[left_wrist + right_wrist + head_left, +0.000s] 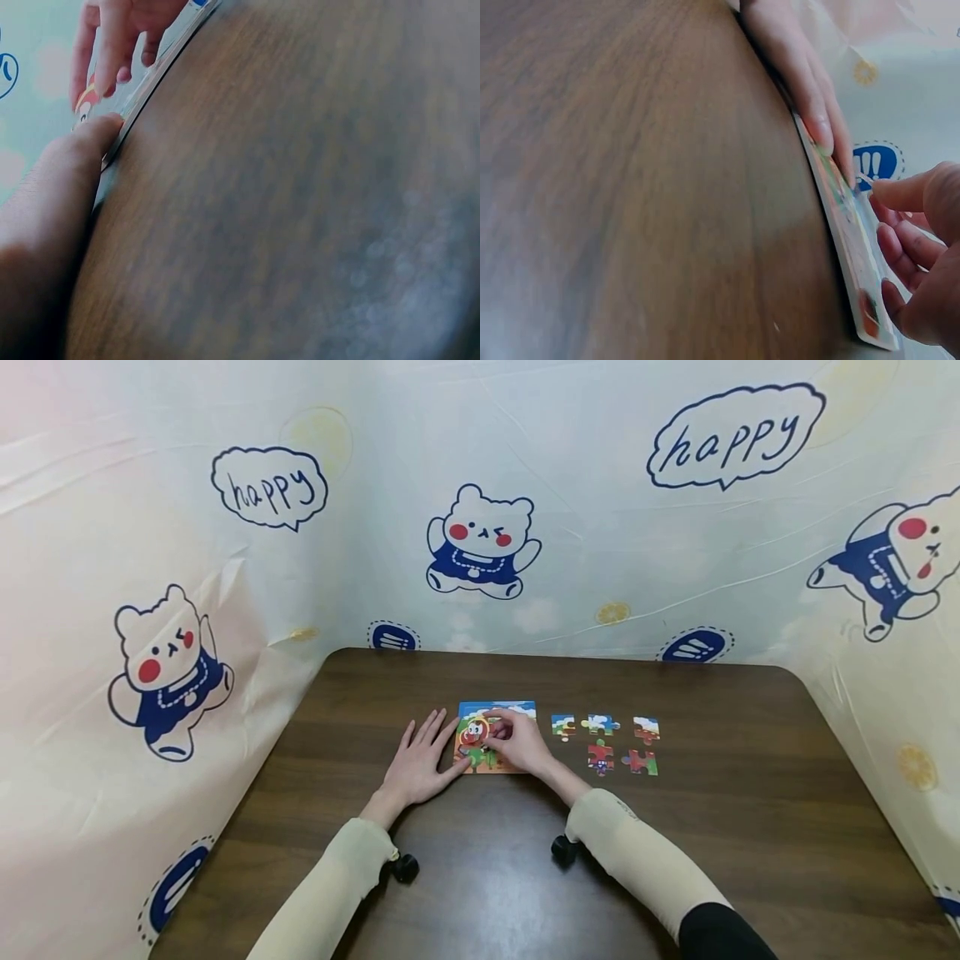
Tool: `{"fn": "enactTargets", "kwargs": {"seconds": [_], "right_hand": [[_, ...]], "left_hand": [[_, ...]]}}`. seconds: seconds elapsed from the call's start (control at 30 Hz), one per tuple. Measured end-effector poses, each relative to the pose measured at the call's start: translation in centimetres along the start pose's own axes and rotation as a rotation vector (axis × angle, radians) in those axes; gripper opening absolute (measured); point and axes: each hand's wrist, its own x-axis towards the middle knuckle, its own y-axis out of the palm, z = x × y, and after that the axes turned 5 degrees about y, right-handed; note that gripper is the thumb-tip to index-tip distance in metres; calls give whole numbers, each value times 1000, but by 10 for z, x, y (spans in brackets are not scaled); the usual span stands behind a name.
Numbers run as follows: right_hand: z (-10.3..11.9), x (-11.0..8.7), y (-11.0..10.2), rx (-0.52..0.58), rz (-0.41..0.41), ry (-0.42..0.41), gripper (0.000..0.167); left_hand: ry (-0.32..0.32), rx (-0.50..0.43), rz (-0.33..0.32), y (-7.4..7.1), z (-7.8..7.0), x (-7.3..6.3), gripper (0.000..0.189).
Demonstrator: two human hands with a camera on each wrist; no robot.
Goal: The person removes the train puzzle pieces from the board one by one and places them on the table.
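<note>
A colourful jigsaw puzzle board (498, 705) lies on the table in front of me. My left hand (417, 768) rests flat with fingers spread at the board's left side, its thumb touching the lower left edge. Over the board, my right hand (522, 745) pinches a small jigsaw piece (865, 178) between thumb and index finger; most of it is hidden by the fingers. A red cartoon face (474, 731) shows on the board's left part, beside the right fingertips. The right hand covers much of the board's middle.
Several loose jigsaw pieces lie right of the board, in two rough rows: an upper one with a blue-and-white piece (600, 724), a lower one with a red piece (601, 757). The brown table (750, 827) meets a printed cloth (600, 543) at the back and sides.
</note>
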Motion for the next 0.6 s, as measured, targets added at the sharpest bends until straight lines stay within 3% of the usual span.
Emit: {"fn": "enactTargets", "kwargs": {"seconds": [0.37,0.6], "right_hand": [[-14,-18,-35,113,13,25,43],[-26,-37,-62,156,-7,117,42]], "left_hand": [[-4,-13,12,3,4,-1,93],[-10,-2,14,3,3,-1,94]]}}
